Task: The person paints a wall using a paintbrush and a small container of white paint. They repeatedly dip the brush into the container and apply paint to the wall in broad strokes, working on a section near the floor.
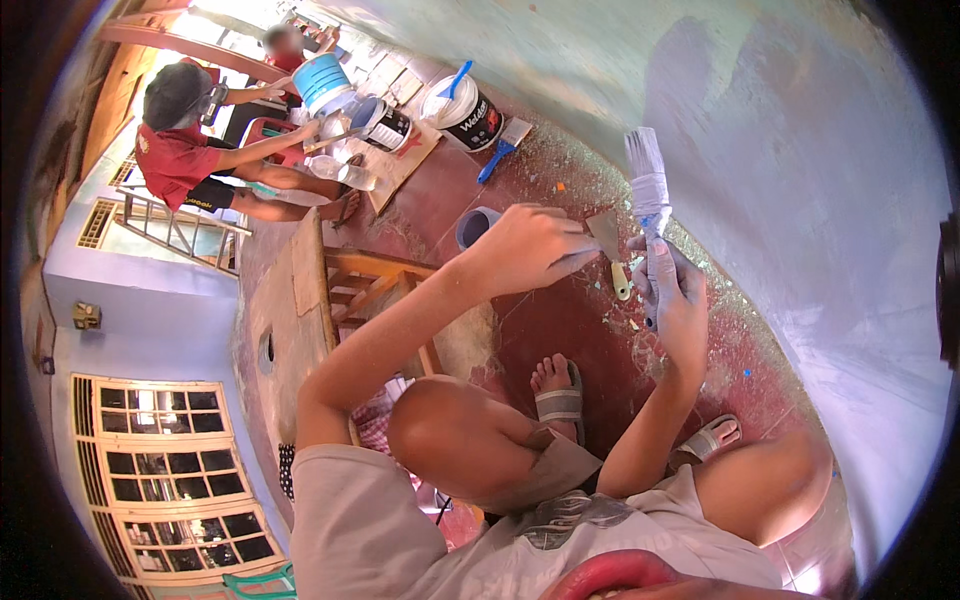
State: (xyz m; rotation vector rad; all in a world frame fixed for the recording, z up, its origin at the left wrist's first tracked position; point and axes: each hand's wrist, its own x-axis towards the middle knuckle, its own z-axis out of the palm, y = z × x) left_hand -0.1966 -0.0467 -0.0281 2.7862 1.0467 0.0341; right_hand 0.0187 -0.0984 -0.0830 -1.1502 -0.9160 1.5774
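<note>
My right hand (675, 289) grips the handle of a paintbrush (646, 169), its paint-coated bristles pointing up the picture beside the wall. My left hand (536, 247) hangs to the left of it, fingers curled, with grey paint on the skin; whether anything is inside cannot be seen. Between the hands, a scraper (620, 279) with a pale handle lies on the red floor. Beyond my left hand is a grey cylindrical container (477, 225). The wall (817, 225) at right is partly coated in pale lilac over green.
A paint bucket (472, 120) carries a blue-handled brush (459, 79); another blue brush (496, 159) lies beside it. A co-worker (176, 150) in red tilts a blue bucket (321, 79) by a second paint bucket (384, 124). A wooden table (289, 292) stands left. Paint chips litter the floor.
</note>
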